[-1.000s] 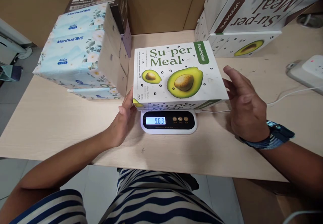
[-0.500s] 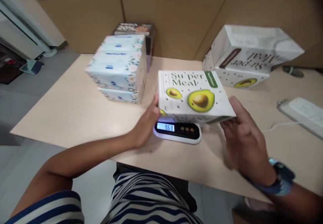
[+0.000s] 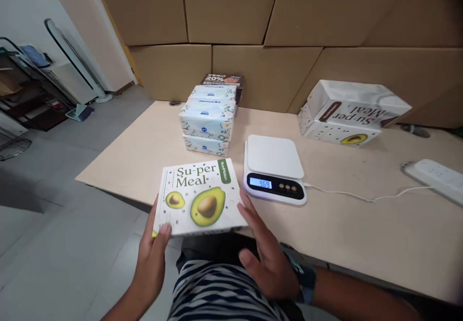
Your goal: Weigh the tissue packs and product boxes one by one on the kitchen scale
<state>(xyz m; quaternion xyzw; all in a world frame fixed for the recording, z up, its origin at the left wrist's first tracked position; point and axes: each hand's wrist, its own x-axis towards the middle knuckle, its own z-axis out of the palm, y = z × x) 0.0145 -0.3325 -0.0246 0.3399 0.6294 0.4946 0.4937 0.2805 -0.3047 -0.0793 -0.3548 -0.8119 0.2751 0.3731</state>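
A white cardboard box [image 3: 217, 215], printed "Su-per Meal" with avocados, is held over the table's front edge. My left hand [image 3: 152, 258] grips its near left corner, thumb on top and fingers along the side. My right hand [image 3: 267, 258] is at the box's right side, fingers stretched out against or close beside the edge and thumb spread away from it. Behind it on the table stands a white digital scale [image 3: 275, 154] with a bare platform and a lit display. My right wrist wears a watch.
Stacked tissue packs [image 3: 208, 120] stand at the back left, before a dark box [image 3: 224, 79]. Two more white meal boxes [image 3: 340, 130] are stacked at the back right. A power strip [image 3: 437, 176] lies on the right, a white cable [image 3: 347, 194] running to the scale. Cardboard cartons [image 3: 231, 9] wall the back.
The meal box has moved off the scale, left and toward me, uncovering the platform. Both hands moved with it; my right thumb is now spread away from the box. The view has shifted.
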